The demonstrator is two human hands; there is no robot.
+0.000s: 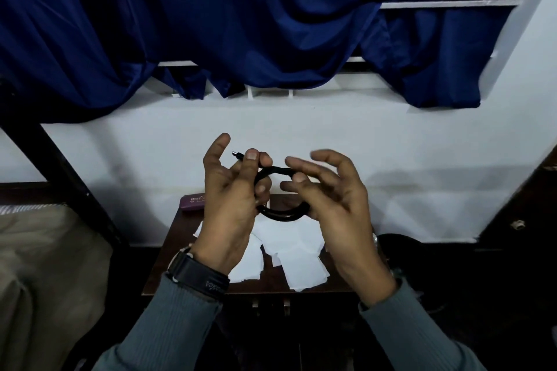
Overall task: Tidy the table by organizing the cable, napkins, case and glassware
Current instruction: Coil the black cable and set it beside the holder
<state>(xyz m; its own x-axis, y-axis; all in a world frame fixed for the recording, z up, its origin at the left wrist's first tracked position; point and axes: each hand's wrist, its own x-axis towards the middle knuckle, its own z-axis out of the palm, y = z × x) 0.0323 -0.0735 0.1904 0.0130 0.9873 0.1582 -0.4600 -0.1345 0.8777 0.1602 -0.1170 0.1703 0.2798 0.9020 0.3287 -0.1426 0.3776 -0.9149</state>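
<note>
So the black cable [281,216] is up in the air above the little dark table [168,262], bent into a loose loop that runs side to side between both hands. The left hand [232,198] has the real hold: thumb and curled fingers pinch the strand just behind the plug [236,155], which pokes up and to the left, while the index finger sticks out straight. The right hand [337,204] sits at the loop's other end, thumb touching the top strand, fingers spread and blurry, so honestly I can't tell if it's gripping. My guess is the next wrap runs toward the left hand, since that's the anchor. White napkins [301,250] lie scattered below and the purple case [194,203] sits at the far left corner.
</note>
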